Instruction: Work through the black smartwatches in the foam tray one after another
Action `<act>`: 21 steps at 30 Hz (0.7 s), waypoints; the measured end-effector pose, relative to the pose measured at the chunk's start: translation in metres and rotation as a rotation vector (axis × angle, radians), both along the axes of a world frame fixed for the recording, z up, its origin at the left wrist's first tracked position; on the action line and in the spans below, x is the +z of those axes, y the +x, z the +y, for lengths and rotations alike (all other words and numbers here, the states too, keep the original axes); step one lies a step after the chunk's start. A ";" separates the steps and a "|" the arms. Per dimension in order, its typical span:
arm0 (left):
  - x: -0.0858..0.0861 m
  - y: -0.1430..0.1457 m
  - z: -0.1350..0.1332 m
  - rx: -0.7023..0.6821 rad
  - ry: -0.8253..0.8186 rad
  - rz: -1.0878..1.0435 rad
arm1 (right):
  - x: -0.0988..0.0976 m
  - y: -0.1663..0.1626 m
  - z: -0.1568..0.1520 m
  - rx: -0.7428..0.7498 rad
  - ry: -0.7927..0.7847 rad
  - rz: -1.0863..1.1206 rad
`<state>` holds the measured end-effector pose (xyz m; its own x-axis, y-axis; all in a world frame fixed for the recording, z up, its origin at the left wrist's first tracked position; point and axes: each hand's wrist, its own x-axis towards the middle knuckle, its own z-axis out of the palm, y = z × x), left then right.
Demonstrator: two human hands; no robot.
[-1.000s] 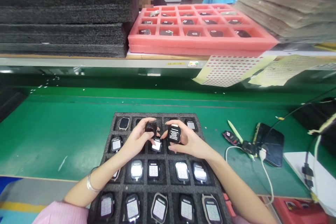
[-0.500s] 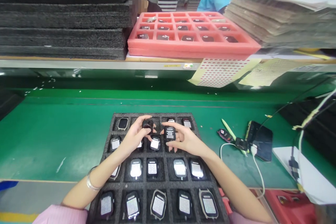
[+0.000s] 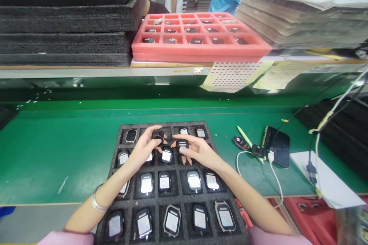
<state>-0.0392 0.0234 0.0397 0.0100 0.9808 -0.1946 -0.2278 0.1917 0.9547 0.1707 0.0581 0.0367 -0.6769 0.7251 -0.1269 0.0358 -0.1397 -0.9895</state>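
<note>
My left hand (image 3: 148, 144) grips a black smartwatch case (image 3: 158, 135) between thumb and fingers; its screen looks dark. In my right hand (image 3: 198, 150) is a second black smartwatch case (image 3: 182, 144) with lines of white text on its screen, the thumb lying on its lower part. Both hands hover over the far rows of a black foam tray (image 3: 138, 201). Strapless watch cases sit in its compartments, most with lit white screens, such as the watch (image 3: 166, 155) just below my hands. A silver-rimmed one (image 3: 131, 136) at the far left has a dark screen.
On the shelf ahead stand a pink foam tray (image 3: 201, 54) of watches, stacked black foam (image 3: 66, 48) and a pile of sheets (image 3: 299, 23). Right of my arm lie a power bank (image 3: 277, 146), a white cable (image 3: 277, 180) and a green pen (image 3: 244, 136). Other people are behind the shelf.
My right thumb has moved from the lower edge onto the screen of its watch case. The view has shifted slightly. A person in white now shows behind the shelf.
</note>
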 end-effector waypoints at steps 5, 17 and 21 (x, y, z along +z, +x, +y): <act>0.000 0.000 0.001 0.012 0.009 -0.001 | -0.008 0.008 0.001 0.105 0.115 -0.154; 0.003 -0.017 0.002 0.107 0.093 -0.070 | 0.002 0.015 0.005 0.254 1.034 -0.752; 0.002 -0.018 0.002 0.091 0.097 -0.087 | 0.002 0.016 0.010 0.251 0.960 -0.693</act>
